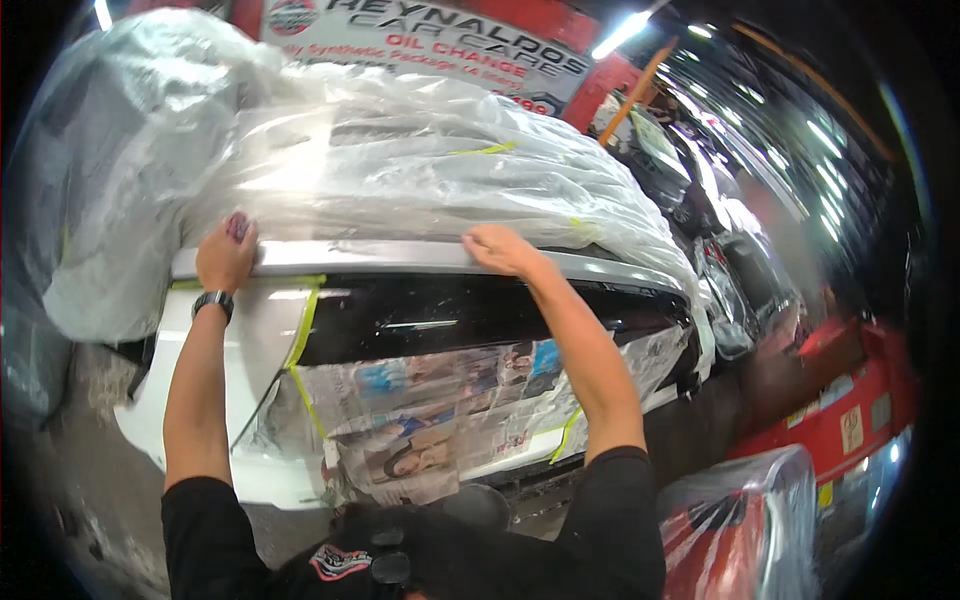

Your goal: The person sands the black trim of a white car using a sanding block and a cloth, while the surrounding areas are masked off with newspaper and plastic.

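Note:
Clear plastic sheeting is draped over the top of a white car, and a long silver strip runs along the roof edge beneath it. My left hand, with a black watch on the wrist, is closed at the strip's left end, beside the plastic. A small dark reddish patch shows at its fingers; what it is cannot be told. Farther right, my right hand is closed at the strip's upper edge, where the sheeting meets it. Its fingertips are partly hidden, along with anything pinched in them.
Below the strip is a dark window. Newspaper covers the side under it, bordered by yellow-green masking tape. A plastic-covered red part stands at lower right. Other vehicles are behind it, and a banner hangs at the back.

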Demonstrator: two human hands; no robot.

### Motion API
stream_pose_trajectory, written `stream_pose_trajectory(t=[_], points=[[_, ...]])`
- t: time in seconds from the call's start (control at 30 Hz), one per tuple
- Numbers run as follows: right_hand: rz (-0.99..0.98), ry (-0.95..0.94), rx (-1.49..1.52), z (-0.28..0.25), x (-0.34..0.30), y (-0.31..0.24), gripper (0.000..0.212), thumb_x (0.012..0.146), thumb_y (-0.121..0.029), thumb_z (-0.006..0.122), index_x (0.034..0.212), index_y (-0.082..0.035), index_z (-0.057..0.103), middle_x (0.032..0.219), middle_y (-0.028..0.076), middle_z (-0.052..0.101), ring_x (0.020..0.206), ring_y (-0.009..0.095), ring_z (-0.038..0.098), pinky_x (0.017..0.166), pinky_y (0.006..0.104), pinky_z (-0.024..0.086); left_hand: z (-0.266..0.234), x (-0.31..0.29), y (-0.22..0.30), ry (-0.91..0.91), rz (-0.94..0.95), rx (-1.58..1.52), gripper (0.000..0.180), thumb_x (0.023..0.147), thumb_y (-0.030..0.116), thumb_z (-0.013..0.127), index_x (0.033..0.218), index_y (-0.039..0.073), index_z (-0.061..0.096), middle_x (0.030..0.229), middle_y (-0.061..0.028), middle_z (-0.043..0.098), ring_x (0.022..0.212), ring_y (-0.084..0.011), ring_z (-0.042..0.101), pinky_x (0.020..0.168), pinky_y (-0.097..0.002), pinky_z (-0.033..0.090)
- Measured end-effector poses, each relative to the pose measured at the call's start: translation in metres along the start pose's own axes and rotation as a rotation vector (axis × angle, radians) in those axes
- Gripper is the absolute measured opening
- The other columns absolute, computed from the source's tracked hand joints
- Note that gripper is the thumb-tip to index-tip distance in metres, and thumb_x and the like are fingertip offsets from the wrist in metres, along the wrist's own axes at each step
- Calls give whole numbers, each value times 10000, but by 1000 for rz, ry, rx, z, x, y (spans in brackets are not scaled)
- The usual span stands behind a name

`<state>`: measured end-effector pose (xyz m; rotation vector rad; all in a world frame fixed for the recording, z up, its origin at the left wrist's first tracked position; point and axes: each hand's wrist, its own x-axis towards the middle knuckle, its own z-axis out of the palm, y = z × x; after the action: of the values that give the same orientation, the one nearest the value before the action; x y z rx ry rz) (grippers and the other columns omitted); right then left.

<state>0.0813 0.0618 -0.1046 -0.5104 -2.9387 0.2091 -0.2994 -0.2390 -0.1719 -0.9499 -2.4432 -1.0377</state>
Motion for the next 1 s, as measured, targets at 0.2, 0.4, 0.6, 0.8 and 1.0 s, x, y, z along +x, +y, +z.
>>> stream_pose_trajectory(t=[0.2, 0.4, 0.6, 0.8, 1.0], points=[[-98, -11, 148, 54, 101, -97, 283, 812, -197, 585, 990, -32, 732, 1013, 271, 704, 955, 430, 679, 835, 521, 532, -3, 5, -5, -30, 4, 30, 494, 910, 517, 604, 1199, 128, 700, 1076, -198, 724, 1003, -411, 677, 842, -505, 532], [71, -228, 25, -3, 57, -58, 486, 1017, -415, 487, 1064, 12, 716, 1098, 284, 701, 1046, 443, 666, 926, 532, 510, -3, 4, -19, -28, 7, -73, 526, 912, 495, 623, 1194, 57, 700, 1089, -221, 719, 1027, -414, 670, 870, -496, 520], [217, -257, -95, 28, 76, -55, 425, 953, -390, 542, 1098, -51, 754, 1164, 228, 714, 1083, 436, 671, 948, 526, 527, 1, 2, 17, -77, -35, -55, 545, 924, 521, 589, 1194, 60, 699, 1079, -238, 712, 991, -436, 668, 845, -513, 514], [133, -19, 35, 19, 54, -58, 476, 996, -414, 505, 999, -1, 742, 1042, 270, 714, 1009, 464, 675, 877, 544, 528, 9, 5, -28, 39, 66, -59, 562, 929, 528, 580, 1242, 75, 690, 1095, -250, 704, 988, -452, 665, 842, -513, 515], [174, -47, -7, 45, 68, -52, 403, 990, -356, 524, 952, -35, 765, 1012, 258, 722, 985, 457, 683, 870, 542, 536, -13, 1, 14, -129, -71, -19, 568, 949, 535, 586, 1240, 59, 690, 1167, -229, 698, 1055, -414, 669, 872, -471, 524]])
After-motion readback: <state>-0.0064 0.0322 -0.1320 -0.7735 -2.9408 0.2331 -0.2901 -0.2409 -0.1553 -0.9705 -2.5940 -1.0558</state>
